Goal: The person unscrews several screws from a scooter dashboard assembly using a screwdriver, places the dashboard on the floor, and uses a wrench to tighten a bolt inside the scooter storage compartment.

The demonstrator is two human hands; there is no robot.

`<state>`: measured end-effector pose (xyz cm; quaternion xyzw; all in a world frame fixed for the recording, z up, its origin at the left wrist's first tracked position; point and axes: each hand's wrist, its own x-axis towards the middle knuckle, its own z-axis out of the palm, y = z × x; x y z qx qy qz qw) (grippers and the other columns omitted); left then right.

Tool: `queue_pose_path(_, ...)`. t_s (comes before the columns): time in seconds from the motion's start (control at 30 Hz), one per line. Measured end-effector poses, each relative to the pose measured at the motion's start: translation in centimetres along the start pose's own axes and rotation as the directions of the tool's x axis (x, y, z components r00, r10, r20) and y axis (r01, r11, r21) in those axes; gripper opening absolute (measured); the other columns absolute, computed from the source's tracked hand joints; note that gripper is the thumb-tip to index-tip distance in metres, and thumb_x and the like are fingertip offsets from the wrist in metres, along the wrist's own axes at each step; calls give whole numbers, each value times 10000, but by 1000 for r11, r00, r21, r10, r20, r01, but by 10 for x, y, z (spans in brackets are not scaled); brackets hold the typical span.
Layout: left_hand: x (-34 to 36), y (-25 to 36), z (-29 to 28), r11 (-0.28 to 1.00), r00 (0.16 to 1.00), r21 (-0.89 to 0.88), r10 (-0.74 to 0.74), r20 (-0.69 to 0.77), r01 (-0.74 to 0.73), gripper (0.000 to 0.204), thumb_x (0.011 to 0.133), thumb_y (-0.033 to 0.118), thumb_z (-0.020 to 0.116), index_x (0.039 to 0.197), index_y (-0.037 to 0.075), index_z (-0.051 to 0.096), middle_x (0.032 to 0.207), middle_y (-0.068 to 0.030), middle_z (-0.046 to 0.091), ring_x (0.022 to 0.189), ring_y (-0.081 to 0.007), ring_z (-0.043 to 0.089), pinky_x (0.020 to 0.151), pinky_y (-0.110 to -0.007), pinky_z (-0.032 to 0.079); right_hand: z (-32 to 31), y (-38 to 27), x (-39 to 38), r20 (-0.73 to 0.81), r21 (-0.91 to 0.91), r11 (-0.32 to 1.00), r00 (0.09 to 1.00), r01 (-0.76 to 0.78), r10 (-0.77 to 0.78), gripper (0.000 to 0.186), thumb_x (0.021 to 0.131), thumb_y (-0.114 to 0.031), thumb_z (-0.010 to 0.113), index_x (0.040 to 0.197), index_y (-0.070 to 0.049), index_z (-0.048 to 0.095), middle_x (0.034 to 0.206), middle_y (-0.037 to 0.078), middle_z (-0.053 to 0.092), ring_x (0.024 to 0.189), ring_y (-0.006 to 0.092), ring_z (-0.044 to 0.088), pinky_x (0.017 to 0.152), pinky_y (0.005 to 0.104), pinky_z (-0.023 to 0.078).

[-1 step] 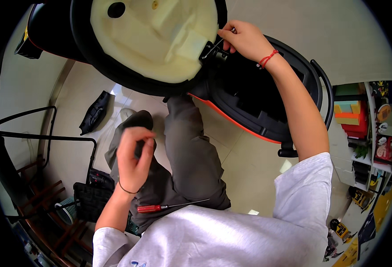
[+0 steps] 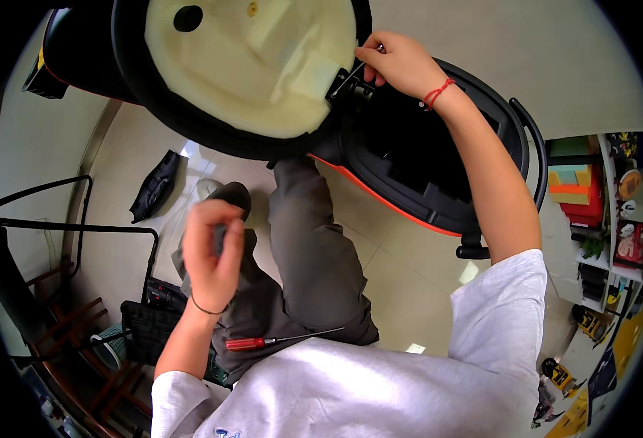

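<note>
My right hand [image 2: 401, 64] is closed in a pinch round a thin metal tool [image 2: 350, 77]; its exact kind is hard to make out. The tool's far end lies at the black metal hinge [image 2: 341, 86] of a raised scooter seat [image 2: 263, 80], whose pale yellow underside faces me. Beneath my right forearm is the scooter's black body [image 2: 409, 146] with its open storage well. Over my lap, apart from the scooter, I hold up my left hand [image 2: 215, 252], fingers curled toward the thumb; whatever they may hold cannot be seen. A red-handled screwdriver [image 2: 245, 343] lies across my thighs.
On the tiled floor to the left rests a black plastic part [image 2: 156, 186]. Black metal frame bars [image 2: 80, 226] and a small basket [image 2: 110, 347] stand at the left. A curved black grab rail [image 2: 533, 146] edges the scooter's right. Shelves [image 2: 613, 219] with boxes line the far right.
My left hand has shifted slightly up and to the left. The right hand keeps almost the same place at the hinge with the thin metal tool.
</note>
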<state>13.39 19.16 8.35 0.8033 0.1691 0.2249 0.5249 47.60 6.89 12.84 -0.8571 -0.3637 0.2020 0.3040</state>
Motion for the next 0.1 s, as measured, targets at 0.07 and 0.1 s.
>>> queue_pose_path(0.07, 21, -10, -5, 976, 965, -97, 172, -197, -194, 275, 899, -36, 512, 1168, 6, 476, 1201, -107, 513, 1036, -185, 522, 899, -280, 403, 2, 6, 15, 30, -8, 1000, 1000, 8, -8, 301, 915, -281, 540, 943, 9, 616, 714, 65, 668, 610, 133, 619, 607, 269, 496)
queue_pose_path(0.1, 23, -10, -6, 976, 967, -96, 173, -188, -193, 275, 899, -36, 512, 1168, 6, 476, 1201, -107, 513, 1036, -185, 522, 899, -280, 403, 2, 6, 21, 43, -13, 1000, 999, 11, -11, 287, 919, -283, 547, 924, -6, 620, 715, 56, 663, 611, 124, 608, 599, 261, 483)
